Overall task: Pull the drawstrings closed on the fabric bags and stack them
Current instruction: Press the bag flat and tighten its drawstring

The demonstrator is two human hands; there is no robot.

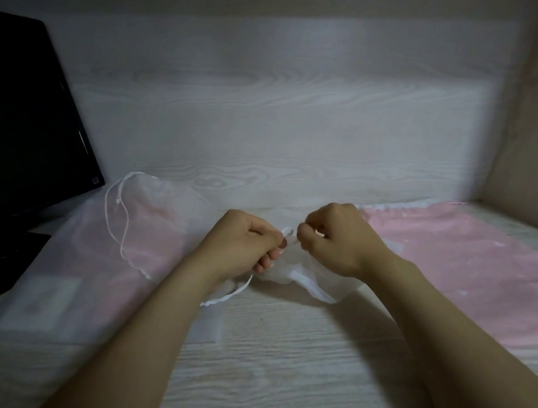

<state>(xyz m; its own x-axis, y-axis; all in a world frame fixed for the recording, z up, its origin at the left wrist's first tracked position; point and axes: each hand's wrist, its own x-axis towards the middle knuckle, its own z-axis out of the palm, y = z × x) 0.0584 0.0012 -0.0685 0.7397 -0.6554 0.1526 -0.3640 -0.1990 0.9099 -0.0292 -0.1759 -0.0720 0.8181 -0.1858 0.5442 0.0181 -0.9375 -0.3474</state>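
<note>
Left hand (248, 241) and right hand (335, 239): fingers curled, pinching cord (288, 233) of sheer bag (282, 273) | second bag (152, 220) at left, pink bag (468, 252) at right | monitor (0, 120) sticker (95, 180) unreadable

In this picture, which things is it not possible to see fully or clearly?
Head view:
The drawstring: mostly hidden inside the pinching left hand and right hand.
The mouth of the middle sheer bag: covered by both hands; how far closed is unclear.
The label in the left sheer bag: blurred, unreadable.
The pink bag: cut by the right edge.
The monitor: cut by the left edge.
</note>
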